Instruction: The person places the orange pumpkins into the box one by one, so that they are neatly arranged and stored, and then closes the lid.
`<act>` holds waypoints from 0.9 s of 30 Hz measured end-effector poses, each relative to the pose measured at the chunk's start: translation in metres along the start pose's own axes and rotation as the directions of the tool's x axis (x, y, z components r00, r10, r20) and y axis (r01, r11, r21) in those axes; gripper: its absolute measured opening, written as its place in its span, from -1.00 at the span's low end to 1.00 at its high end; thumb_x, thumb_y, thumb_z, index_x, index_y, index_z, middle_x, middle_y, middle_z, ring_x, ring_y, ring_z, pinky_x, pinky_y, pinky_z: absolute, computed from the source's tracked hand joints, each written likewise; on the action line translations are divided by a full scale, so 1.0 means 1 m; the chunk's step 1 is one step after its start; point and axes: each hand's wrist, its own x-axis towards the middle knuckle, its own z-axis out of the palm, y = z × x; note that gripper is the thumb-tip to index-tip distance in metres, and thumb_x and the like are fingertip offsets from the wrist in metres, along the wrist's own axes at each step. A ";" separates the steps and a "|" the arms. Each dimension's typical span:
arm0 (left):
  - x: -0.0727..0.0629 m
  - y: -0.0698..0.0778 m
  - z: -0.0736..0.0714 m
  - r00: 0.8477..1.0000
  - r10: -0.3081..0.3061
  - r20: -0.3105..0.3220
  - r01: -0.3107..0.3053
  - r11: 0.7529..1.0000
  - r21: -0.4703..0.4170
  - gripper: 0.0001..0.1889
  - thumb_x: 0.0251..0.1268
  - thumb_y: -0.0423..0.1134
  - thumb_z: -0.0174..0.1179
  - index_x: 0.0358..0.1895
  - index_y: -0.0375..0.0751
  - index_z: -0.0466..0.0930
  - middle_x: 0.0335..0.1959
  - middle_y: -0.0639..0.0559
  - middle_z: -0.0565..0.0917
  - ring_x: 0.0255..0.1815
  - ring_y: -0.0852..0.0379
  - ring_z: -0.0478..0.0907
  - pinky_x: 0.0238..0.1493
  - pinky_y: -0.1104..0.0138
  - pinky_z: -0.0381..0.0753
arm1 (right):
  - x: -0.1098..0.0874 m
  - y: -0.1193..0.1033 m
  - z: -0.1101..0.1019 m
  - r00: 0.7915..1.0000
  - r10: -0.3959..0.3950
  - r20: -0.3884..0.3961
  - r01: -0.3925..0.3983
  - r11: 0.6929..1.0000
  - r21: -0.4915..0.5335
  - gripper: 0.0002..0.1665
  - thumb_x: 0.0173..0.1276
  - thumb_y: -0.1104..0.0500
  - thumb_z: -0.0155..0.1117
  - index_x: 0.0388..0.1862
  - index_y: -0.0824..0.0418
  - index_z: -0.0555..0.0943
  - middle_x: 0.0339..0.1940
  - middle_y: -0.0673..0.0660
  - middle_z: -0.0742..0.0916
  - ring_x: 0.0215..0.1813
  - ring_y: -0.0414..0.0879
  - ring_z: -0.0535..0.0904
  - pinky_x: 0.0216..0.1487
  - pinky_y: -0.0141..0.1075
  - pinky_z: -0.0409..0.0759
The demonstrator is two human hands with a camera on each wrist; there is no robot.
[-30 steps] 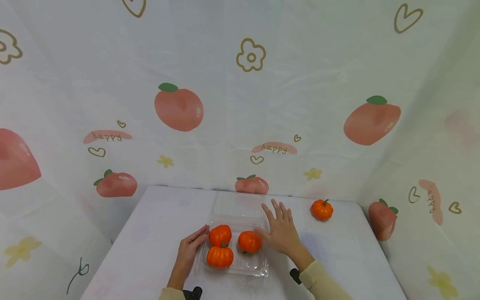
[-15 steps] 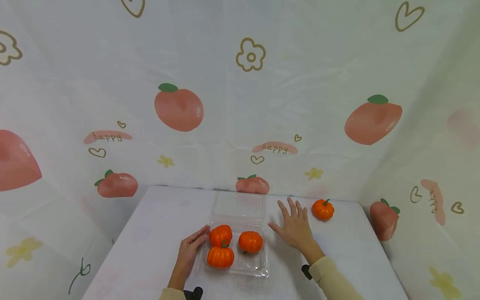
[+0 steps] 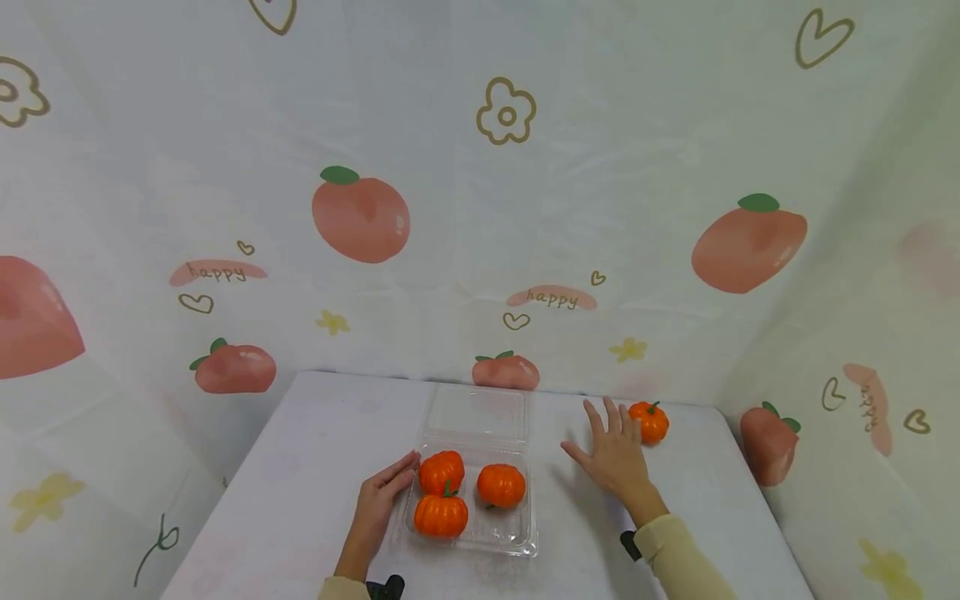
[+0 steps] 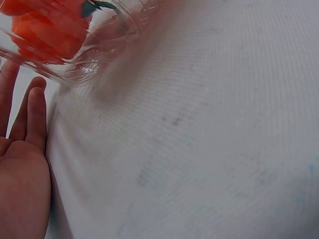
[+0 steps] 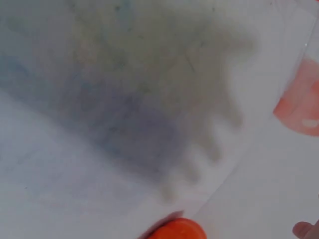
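The right grip (image 3: 618, 458) has swung outward to the right since the earlier frame, away from the boxed pumpkins, and on my feed it is now beside the lone orange pumpkin (image 3: 652, 423). I see its fingers spread wide and straight, thumb held off to the left, pinching nothing. The lone pumpkin sits on the white surface (image 3: 322, 475) just right of those fingers, which cover its left edge in the head view; I can't tell whether they touch.

My left grip (image 3: 378, 504) has stayed put, fingers extended and resting at the left edge of the clear container (image 3: 512, 527). Just right of its fingertips are the rear pumpkin (image 3: 441, 472) and the front pumpkin (image 3: 441, 517), close together in the container's left half. Farther right of that grip, I have the third pumpkin (image 3: 501, 486) apart from them in the right half. Beyond the left grip, on the far side, the clear lid (image 3: 478, 414) lies folded back, with the printed curtain (image 3: 450, 208) behind it.
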 end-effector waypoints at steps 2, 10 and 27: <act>0.000 0.000 0.000 1.000 0.000 -0.005 0.000 1.000 0.007 -0.48 0.42 0.05 0.24 0.37 -0.02 0.57 0.33 0.10 0.64 0.30 0.39 0.59 0.32 0.55 0.49 | 0.000 0.006 0.000 1.000 0.006 -0.005 -0.005 1.000 0.007 0.04 0.27 -0.37 0.31 0.55 0.16 0.29 0.52 0.45 0.30 0.50 0.55 0.20 0.43 0.54 0.15; 0.002 -0.004 -0.001 1.000 0.012 -0.008 -0.012 1.000 0.002 -0.50 0.42 0.03 0.25 0.34 -0.05 0.59 0.29 0.09 0.67 0.26 0.41 0.61 0.27 0.56 0.53 | 0.001 0.031 -0.005 0.999 0.055 0.001 -0.055 0.998 0.016 0.11 0.29 -0.38 0.29 0.59 0.22 0.17 0.55 0.50 0.23 0.53 0.49 0.07 0.45 0.49 0.04; 0.001 -0.006 0.000 1.000 0.004 0.004 -0.004 1.000 -0.025 -0.53 0.42 0.02 0.24 0.34 0.03 0.60 0.30 0.14 0.67 0.22 0.53 0.58 0.21 0.68 0.49 | 0.005 0.076 -0.012 0.980 0.199 0.014 -0.199 0.971 0.135 0.22 0.23 -0.27 0.43 0.60 0.31 0.06 0.53 0.63 0.11 0.47 0.67 0.03 0.37 0.61 -0.03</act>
